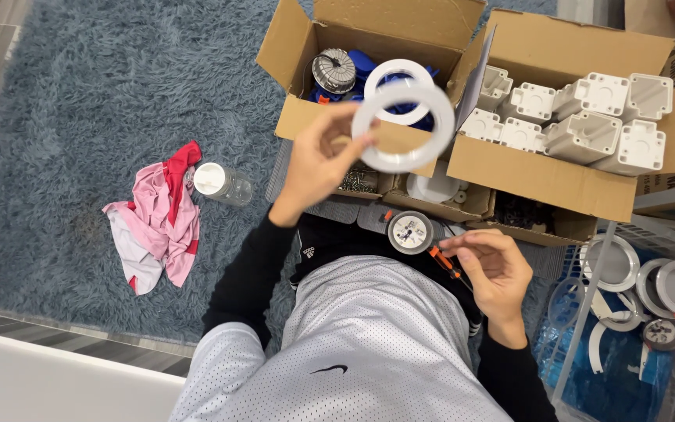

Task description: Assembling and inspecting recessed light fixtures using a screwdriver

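Left hand (318,168) clamped on smooth white plastic ring (404,126); right hand (492,270) pinching orange-handled screwdriver (445,262).

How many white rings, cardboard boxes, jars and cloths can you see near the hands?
White rings in the left hand: 2
Big open cardboard boxes: 2
Clear jar with white lid: 1
Pink and red cloth: 1
Total: 6

Cloth (158,215) & jar (223,184) on rug (80,101) left of boxes (369,78), basket (634,312) far right
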